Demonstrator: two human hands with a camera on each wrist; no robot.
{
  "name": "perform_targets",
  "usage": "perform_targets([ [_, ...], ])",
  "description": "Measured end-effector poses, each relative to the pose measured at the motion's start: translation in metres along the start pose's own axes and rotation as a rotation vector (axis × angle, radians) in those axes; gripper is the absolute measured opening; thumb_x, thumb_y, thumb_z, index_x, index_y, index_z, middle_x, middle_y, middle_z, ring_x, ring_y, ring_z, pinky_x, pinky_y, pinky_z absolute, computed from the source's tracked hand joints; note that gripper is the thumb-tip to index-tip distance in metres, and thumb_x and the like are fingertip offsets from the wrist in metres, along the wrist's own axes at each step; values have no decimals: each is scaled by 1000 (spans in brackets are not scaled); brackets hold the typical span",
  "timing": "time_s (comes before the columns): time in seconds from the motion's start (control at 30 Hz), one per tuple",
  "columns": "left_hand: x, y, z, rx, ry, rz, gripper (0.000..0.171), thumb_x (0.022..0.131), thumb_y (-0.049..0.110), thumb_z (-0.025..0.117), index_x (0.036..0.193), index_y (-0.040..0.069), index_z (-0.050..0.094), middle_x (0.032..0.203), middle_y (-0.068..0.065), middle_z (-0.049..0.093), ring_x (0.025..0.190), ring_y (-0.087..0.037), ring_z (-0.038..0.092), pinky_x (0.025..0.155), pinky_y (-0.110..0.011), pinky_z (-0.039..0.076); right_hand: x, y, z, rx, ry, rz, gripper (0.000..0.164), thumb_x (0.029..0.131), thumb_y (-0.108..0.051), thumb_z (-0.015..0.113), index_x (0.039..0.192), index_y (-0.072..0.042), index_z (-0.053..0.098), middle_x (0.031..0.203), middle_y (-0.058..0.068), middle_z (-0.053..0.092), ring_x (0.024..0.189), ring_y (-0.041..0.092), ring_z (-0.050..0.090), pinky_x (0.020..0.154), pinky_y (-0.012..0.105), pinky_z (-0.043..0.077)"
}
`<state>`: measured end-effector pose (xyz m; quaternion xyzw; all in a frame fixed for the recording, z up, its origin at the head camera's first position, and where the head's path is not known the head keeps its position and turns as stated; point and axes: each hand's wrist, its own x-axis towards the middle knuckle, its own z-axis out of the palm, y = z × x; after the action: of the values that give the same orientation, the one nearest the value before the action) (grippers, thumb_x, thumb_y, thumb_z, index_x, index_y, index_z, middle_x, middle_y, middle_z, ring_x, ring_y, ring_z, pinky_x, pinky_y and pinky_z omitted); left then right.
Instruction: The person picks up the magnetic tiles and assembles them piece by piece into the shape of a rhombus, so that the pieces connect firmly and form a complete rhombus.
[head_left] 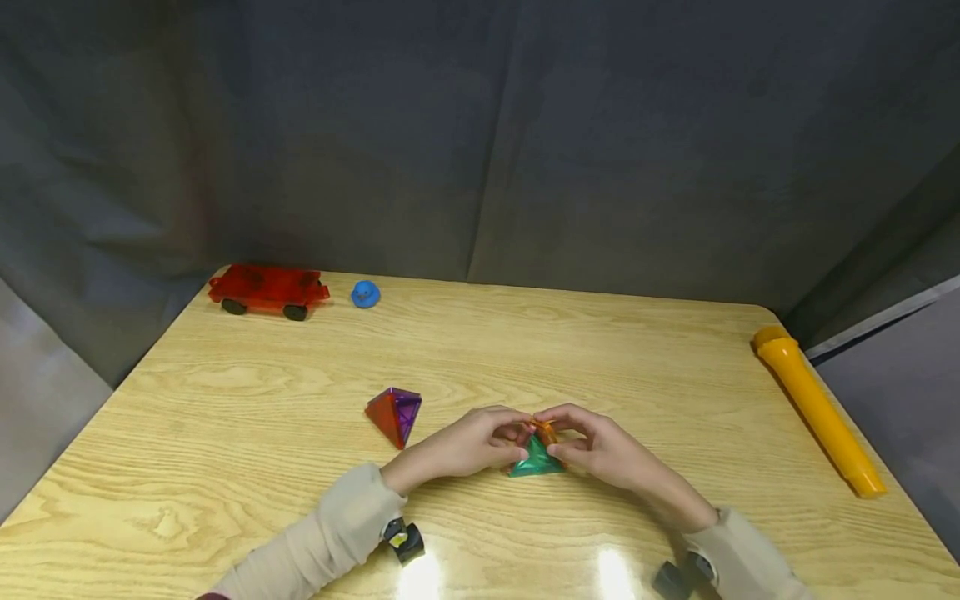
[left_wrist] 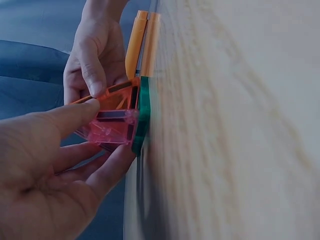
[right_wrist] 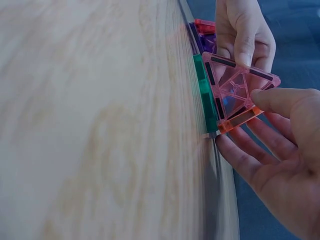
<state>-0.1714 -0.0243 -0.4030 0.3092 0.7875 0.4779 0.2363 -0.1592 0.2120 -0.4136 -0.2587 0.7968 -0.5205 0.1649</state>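
Between the hands, several translucent triangular magnetic tiles meet over the tabletop. A green tile lies lowest, against the table. A pink tile and an orange tile rise from it at a slant, edges meeting. My left hand pinches the pink tile between thumb and fingers. From the other side my right hand pinches the orange tile, its thumb near the corner where orange and pink meet. Fingers partly cover the tiles in the head view.
Left of the hands stands a red and purple tile pyramid. A red wheeled toy car base and a small blue bird figure sit at the back left. A long orange-yellow tube lies along the right edge of the wooden table.
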Motion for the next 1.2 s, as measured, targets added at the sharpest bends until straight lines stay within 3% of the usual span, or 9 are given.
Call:
perform_targets([
  [0.27, 1, 2, 1, 22, -1, 13, 48, 93, 11, 62, 137, 1, 48, 121, -11, 57, 107, -20, 59, 82, -16, 49, 0, 0, 0, -5, -11, -29, 40, 91, -11, 64, 128, -2, 53, 132, 18, 51, 120, 39, 49, 89, 28, 50],
  [0.5, 2, 1, 0, 83, -11, 37, 47, 94, 11, 61, 138, 2, 48, 122, -11, 59, 109, -19, 58, 85, -15, 47, 0, -5, -2, -86, -1, -19, 36, 92, -18, 64, 124, -4, 56, 125, 16, 57, 110, 33, 56, 86, 29, 51],
  [0.67, 3, 1, -2, 155, -1, 67, 37, 94, 11, 59, 130, 3, 57, 124, -11, 61, 113, -20, 58, 90, -20, 46, -1, -9, -6, -148, -6, -29, 25, 96, -20, 57, 118, -8, 59, 119, 10, 59, 113, 32, 54, 94, 43, 47],
  [0.87, 4, 4, -3, 173, 4, 85, 29, 95, 8, 57, 123, 2, 63, 122, -11, 63, 114, -22, 57, 93, -23, 45, -1, -10, -6, -166, -19, -26, 29, 95, -19, 59, 121, -9, 57, 119, 6, 60, 116, 31, 53, 98, 53, 41],
  [0.97, 4, 5, -3, 175, 14, 88, 28, 95, 7, 57, 121, 2, 64, 119, -10, 64, 112, -21, 59, 91, -21, 46, -2, -10, -6, -177, -15, -30, 24, 93, -15, 61, 116, -9, 59, 114, 5, 61, 110, 28, 56, 95, 50, 44],
  [1.2, 3, 4, -7, 225, 30, 81, 29, 96, 7, 56, 124, 4, 63, 119, -9, 64, 109, -19, 59, 89, -22, 47, -3, -7, -5, -198, 12, -12, 18, 90, -8, 65, 107, -9, 60, 104, 3, 62, 95, 17, 58, 83, 31, 50],
])
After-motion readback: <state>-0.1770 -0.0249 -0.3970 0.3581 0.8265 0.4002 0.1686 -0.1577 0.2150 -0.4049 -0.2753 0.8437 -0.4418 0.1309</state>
